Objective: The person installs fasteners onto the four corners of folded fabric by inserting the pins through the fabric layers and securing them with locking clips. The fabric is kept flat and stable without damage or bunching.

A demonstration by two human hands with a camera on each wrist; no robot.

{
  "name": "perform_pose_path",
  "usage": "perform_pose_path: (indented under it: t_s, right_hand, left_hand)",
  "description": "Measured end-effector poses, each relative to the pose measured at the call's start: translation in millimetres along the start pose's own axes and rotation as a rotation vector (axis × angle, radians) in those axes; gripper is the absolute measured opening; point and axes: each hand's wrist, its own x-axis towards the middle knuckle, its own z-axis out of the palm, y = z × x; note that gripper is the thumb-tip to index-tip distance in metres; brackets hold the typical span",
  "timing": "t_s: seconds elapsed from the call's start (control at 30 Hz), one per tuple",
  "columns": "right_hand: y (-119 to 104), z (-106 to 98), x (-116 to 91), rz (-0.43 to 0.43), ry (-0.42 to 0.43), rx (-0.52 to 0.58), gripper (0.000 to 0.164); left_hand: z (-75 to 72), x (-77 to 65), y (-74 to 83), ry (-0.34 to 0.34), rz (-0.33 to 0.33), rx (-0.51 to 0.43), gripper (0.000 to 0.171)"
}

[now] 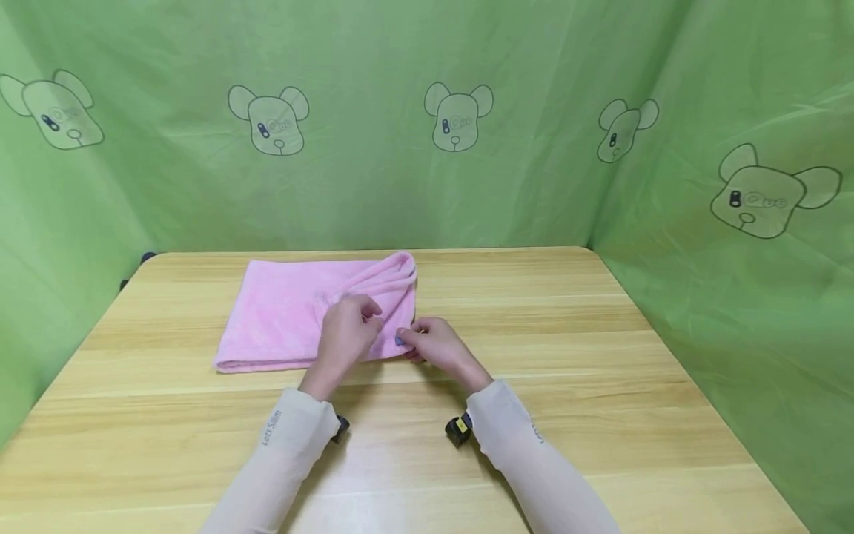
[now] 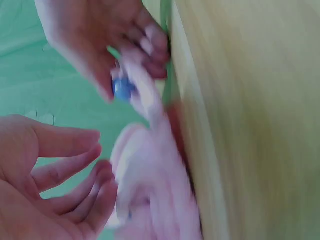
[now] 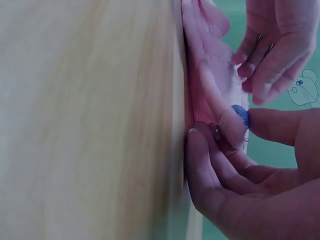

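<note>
A folded pink plush towel [image 1: 280, 311] lies toward the back of the table, its right end bunched into raised folds. At its near right corner my right hand [image 1: 437, 345] pinches the cloth, thumb against a round blue button-like piece [image 3: 241, 115] and fingers beneath. A small shiny piece [image 3: 216, 131] shows under the cloth there; what it is I cannot tell. My left hand [image 1: 348, 330] hovers over the towel's middle right, fingers loosely bent. In the left wrist view, that left hand [image 2: 55, 185] has nothing between thumb and fingers, beside the blurred pink folds [image 2: 155, 175].
The wood-grain table [image 1: 567, 415] extends to both sides and toward me. Green curtains [image 1: 373, 200] printed with bear heads hang behind it and at the left and right. Dark camera mounts [image 1: 458, 429] sit under both wrists, close above the tabletop.
</note>
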Motion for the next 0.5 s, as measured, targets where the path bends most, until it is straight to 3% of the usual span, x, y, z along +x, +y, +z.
perform_pose_path:
  t_s: [0.2, 0.5]
  right_hand:
    - [0.6, -1.3, -1.4, -0.01, -0.012, -0.058, 0.02]
    - [0.9, -2.7, -2.0, -0.007, -0.005, -0.083, 0.022]
  left_hand:
    - [-16.5, 3.4, -12.9, 0.061, -0.08, 0.114, 0.016]
    - [-19.8, 2.4, -18.4, -0.066, -0.205, 0.178, 0.034]
